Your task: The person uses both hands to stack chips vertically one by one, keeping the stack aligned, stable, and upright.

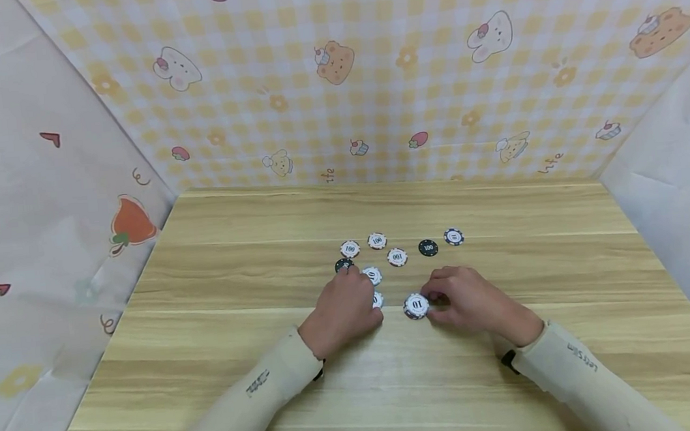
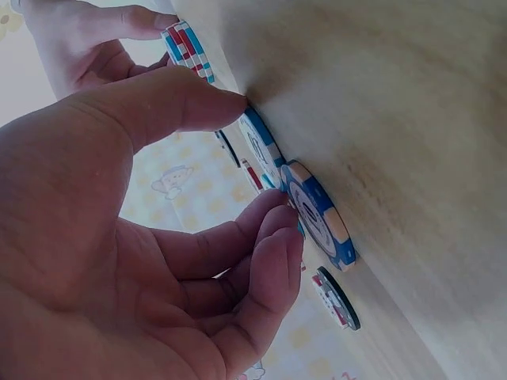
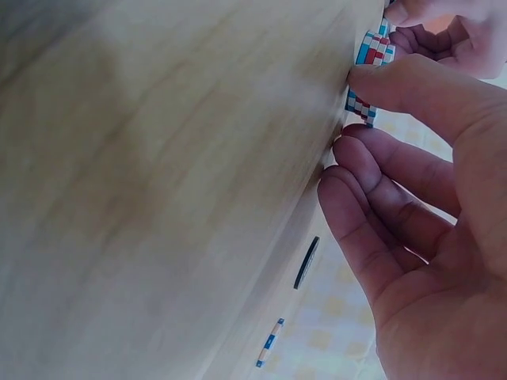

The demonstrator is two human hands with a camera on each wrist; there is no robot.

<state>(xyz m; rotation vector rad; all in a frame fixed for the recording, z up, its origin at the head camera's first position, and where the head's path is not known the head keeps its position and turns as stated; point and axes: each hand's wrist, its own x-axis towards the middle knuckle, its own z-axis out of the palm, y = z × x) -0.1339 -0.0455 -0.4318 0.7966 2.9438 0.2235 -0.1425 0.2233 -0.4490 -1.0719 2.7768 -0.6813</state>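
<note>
On the wooden table, my right hand (image 1: 472, 300) holds the side of a short stack of poker chips (image 1: 416, 305), with a white-faced "10" chip on top. The right wrist view shows the thumb against the striped stack (image 3: 362, 107) and the fingers curled beside it. My left hand (image 1: 344, 309) reaches down over a pale blue-edged poker chip (image 2: 260, 142), thumb at one edge and fingertips at the other. A blue-and-cream chip (image 2: 321, 218) lies beside those fingertips. Partly covered by the left hand are a black chip (image 1: 343, 264) and a pale chip (image 1: 373, 276).
Farther back lie several single chips: white "100" chips (image 1: 377, 241), a black "100" chip (image 1: 428, 248) and a blue-edged chip (image 1: 454, 237). A yellow checked cloth wall (image 1: 372, 103) rises behind the table (image 1: 506, 222), with white sheets (image 1: 30, 202) at the sides.
</note>
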